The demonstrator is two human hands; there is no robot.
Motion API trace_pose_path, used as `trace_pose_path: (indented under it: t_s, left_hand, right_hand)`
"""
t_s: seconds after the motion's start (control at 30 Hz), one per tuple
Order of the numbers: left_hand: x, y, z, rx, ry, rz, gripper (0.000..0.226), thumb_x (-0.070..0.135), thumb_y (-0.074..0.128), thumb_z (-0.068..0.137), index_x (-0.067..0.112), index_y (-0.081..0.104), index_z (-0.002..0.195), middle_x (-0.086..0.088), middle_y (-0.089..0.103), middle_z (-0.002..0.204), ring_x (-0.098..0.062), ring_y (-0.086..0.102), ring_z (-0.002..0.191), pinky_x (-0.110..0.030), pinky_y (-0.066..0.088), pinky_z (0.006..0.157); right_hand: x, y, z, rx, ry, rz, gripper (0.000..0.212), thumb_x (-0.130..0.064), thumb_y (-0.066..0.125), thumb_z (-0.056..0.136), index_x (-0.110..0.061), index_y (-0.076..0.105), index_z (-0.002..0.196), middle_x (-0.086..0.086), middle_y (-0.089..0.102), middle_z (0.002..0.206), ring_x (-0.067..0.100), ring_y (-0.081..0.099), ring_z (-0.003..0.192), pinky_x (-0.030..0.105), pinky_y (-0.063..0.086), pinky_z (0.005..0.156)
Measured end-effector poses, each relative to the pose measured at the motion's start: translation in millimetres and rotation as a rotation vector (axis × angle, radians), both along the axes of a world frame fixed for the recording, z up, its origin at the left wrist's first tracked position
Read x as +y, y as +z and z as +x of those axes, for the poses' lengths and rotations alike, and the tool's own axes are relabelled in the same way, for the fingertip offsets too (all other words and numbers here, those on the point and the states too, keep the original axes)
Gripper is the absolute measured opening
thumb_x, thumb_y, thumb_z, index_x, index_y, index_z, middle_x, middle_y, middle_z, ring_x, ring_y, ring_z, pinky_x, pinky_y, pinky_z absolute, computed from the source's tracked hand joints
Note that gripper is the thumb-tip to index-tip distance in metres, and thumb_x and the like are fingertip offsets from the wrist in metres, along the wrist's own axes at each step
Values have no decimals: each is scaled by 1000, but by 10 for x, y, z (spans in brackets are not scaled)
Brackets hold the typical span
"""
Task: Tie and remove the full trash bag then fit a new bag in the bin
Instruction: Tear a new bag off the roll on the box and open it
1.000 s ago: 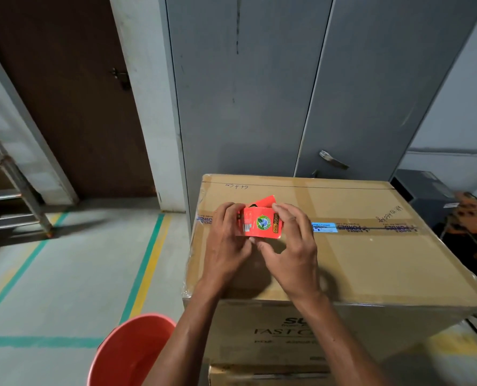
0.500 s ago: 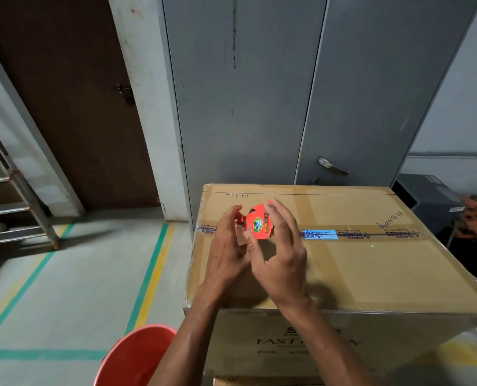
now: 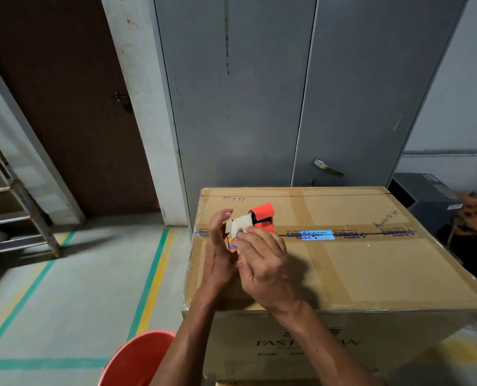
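Observation:
A small red carton [image 3: 263, 218] of bags is held above the big cardboard box [image 3: 370, 268]. Its red top flap stands open and its pale inner flaps [image 3: 238, 225] are folded out toward me. My left hand [image 3: 217, 252] cups the carton's left side with fingers raised. My right hand [image 3: 262, 263] pinches the carton's lower front with thumb and fingers. A dark roll shows inside the opening. The orange bin [image 3: 137, 360] stands on the floor at the bottom left, only its rim and inside visible, with no bag seen in it.
A grey metal cabinet [image 3: 287, 93] with a handle [image 3: 327, 167] stands right behind the box. A brown door [image 3: 64, 107] is at the left, a metal ladder [image 3: 12, 204] at the far left. Dark equipment [image 3: 440, 204] sits at the right. Green and yellow lines mark the floor.
The carton has been turned and opened: its printed front no longer faces me, the red flap is up and the pale inner flaps are pulled out. Both hands stayed on it.

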State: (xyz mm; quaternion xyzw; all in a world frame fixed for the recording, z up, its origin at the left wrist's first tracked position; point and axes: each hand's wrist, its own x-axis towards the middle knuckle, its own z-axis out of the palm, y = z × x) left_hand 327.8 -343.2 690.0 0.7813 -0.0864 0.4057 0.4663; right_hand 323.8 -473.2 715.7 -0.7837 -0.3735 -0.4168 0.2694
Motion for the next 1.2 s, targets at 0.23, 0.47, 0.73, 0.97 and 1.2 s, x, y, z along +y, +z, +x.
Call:
trace_pose_path:
  t_s: [0.23,0.47,0.73,0.97,1.2]
  left_hand:
    - [75,4,1,92,45,13,50,20,81,84,27,51,123,13,56,129,-5,55,121,-19,49,97]
    - [117,19,-9,126,57,30,49,28,75,87,21,52,130,6,59,129,-10,57,117,-13,45,95]
    - [177,37,-29,184,49,22,54,22,74,86,31,46,132,15,59,126,-2,58,115,-12,46,93]
    - [205,42,23,237,69,20,61,8,74,82,32,45,130,11,60,126,-6,59,117,-25,53,95]
    - [180,74,16,219,25,52,58,8,71,80,30,46,128,29,54,121,2,56,114,-8,46,92]
  right_hand:
    - [-146,136,-25,114,-176,140,23,-22,65,90,-14,75,110,6,68,125,28,57,124,46,44,101]
    - [-169,262,45,431,-289,13,53,-53,53,94,-24,60,138,11,46,151,29,34,142,50,37,111]
    - [-117,355,152,501,-173,-71,57,-63,55,89,-31,56,136,11,30,161,28,20,150,50,33,116]
    - [-139,393,124,570,10,303,35,-45,57,97,-23,78,79,-2,51,150,12,33,141,17,27,110]
    - [-89,473,141,470,-150,197,9,-36,76,84,-27,76,86,3,60,140,22,42,133,45,43,107]
